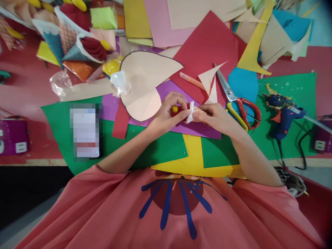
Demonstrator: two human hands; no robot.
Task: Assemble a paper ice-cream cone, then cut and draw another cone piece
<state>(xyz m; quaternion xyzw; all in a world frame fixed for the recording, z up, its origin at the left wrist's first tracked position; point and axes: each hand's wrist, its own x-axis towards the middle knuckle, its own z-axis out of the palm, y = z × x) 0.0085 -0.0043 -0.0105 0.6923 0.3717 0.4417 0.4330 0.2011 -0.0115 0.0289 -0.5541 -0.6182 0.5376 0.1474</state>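
A small craft ice-cream cone [199, 112] lies sideways between my hands over the purple paper. It has an orange checked pattern, a puffy white rim [191, 113] and a yellow ball [174, 109] at its dark red top. My left hand [171, 111] pinches the cone at the white rim with thumb and fingers. Around the checked body, nearer the pointed end, the fingers of my right hand [217, 118] are closed. Much of the red top is hidden behind my left fingers.
Red-handled scissors [232, 95] lie open right of my hands, and beyond them a blue glue gun [286, 119] rests on green paper. A cut beige paper shape [145, 79], an orange marker [193, 81], a phone [85, 131] and several finished cones [71, 38] surround the work area.
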